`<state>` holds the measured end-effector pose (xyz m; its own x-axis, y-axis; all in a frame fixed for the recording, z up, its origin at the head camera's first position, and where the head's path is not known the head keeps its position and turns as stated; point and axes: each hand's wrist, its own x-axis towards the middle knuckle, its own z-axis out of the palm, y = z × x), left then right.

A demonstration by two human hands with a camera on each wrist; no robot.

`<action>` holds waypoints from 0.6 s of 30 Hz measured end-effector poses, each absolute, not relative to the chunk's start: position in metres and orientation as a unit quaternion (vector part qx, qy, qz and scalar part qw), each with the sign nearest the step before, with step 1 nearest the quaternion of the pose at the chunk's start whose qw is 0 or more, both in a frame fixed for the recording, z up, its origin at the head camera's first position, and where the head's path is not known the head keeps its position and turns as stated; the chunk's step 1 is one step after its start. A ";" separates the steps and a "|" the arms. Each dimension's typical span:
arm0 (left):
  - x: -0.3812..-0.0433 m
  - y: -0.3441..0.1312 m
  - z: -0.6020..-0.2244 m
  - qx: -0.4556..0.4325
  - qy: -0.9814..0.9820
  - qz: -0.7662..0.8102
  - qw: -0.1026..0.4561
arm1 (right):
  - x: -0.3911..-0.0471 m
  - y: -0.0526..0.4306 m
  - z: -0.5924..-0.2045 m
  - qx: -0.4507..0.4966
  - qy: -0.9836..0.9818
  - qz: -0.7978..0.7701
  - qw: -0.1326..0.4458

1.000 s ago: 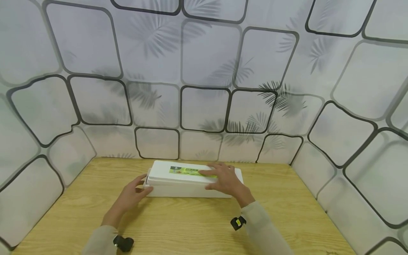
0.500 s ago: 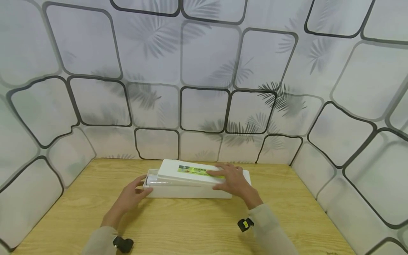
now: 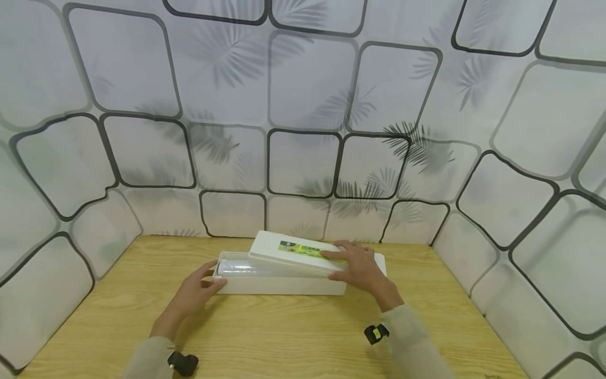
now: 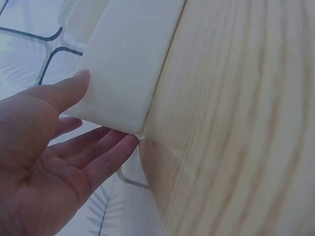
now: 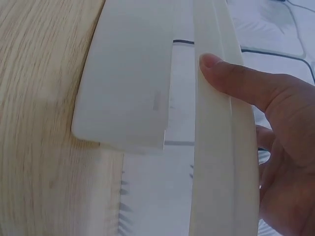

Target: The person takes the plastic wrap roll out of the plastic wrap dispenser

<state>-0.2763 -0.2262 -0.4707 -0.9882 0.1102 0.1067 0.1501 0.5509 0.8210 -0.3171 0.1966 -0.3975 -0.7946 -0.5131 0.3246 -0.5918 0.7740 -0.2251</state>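
A long white box (image 3: 284, 286) stands on the wooden table. My left hand (image 3: 193, 291) steadies its left end, thumb on the front wall and fingers round the end wall, as the left wrist view also shows. My right hand (image 3: 357, 267) grips the white lid (image 3: 270, 246), which bears a green and yellow label, with the thumb on its near edge and fingers over the top. The lid is raised, tilted and shifted right, past the box's right end. In the uncovered left part lies a shiny pale roll (image 3: 234, 268) like cling film; the lid hides the remainder.
The wood-grain table (image 3: 265, 337) runs back to a wall covering (image 3: 303, 163) patterned with dark rounded squares and grey leaves, which closes in the back and both sides. Each wrist wears a small black camera (image 3: 183, 363).
My right hand has drawn the lid rightward and tipped its left end up, uncovering the left part of the box and the roll inside. The left hand has stayed on the box's left end.
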 end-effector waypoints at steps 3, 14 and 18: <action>-0.276 -0.226 -0.470 -0.075 -0.880 -0.468 0.022 | -0.318 0.203 -0.397 0.287 -0.936 0.163 0.121; -0.277 -0.227 -0.471 -0.076 -0.881 -0.467 0.020 | -0.319 0.226 -0.392 0.273 -0.942 0.175 0.089; -0.277 -0.227 -0.470 -0.075 -0.880 -0.469 0.016 | -0.322 0.234 -0.390 0.279 -0.942 0.168 0.080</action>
